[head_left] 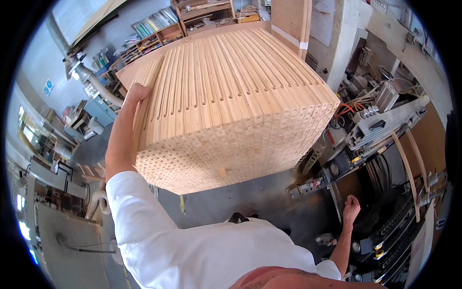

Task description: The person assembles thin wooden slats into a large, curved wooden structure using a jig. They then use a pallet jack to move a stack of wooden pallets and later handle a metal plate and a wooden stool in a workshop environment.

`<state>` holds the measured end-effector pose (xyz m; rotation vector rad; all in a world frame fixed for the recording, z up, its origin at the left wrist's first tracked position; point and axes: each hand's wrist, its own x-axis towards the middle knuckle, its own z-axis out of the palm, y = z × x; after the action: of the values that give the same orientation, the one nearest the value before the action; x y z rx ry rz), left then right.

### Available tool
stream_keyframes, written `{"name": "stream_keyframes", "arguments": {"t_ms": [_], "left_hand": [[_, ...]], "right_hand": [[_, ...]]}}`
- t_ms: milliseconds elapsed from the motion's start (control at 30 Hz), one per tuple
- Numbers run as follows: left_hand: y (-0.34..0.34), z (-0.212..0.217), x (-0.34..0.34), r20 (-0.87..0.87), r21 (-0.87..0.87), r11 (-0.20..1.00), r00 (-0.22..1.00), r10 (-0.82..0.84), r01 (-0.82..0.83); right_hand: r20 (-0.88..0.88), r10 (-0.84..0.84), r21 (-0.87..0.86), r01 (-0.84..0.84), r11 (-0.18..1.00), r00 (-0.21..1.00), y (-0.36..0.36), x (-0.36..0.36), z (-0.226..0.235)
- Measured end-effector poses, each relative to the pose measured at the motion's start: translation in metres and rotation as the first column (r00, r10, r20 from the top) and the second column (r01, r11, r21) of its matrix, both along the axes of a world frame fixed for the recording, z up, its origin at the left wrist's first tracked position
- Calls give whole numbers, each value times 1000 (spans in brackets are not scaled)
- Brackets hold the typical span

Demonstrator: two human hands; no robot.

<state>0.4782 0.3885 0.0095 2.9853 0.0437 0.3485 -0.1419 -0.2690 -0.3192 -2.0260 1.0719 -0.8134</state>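
A large stack of pale wooden strips (pixel 231 91) fills the upper middle, with long grooves along the top layer and rows of small round holes in the near end faces. My left hand (pixel 138 92) is closed on a wooden strip (pixel 155 74) that sits raised along the left edge of the stack; its fingertips are partly hidden behind the wood. Low on the right, apart from the stack, my right hand (pixel 352 210) hangs beside the machine with its fingers loosely curled. Nothing shows in it.
A machine with rails, hoses and clamps (pixel 385 125) lines the right side, with thin curved wooden pieces (pixel 408 168) across it. Behind the stack stand a shelf of folders (pixel 154 29) and a wooden rack (pixel 204 14). A duct pipe (pixel 98 84) rises at left.
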Motion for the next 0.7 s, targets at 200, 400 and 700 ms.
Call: {"name": "stream_keyframes", "arguments": {"t_ms": [200, 400, 700], "left_hand": [[-25, -9, 52, 54, -163, 984, 996, -66, 74], [9, -49, 148, -29, -206, 965, 984, -174, 164], [-96, 72, 161, 526, 267, 722, 531, -665, 639]], "right_hand": [[-111, -176, -64, 170, 983, 978, 40, -49, -12], [-168, -277, -88, 265, 960, 946, 83, -99, 2], [-396, -688, -163, 691, 704, 608, 156, -253, -23]]}}
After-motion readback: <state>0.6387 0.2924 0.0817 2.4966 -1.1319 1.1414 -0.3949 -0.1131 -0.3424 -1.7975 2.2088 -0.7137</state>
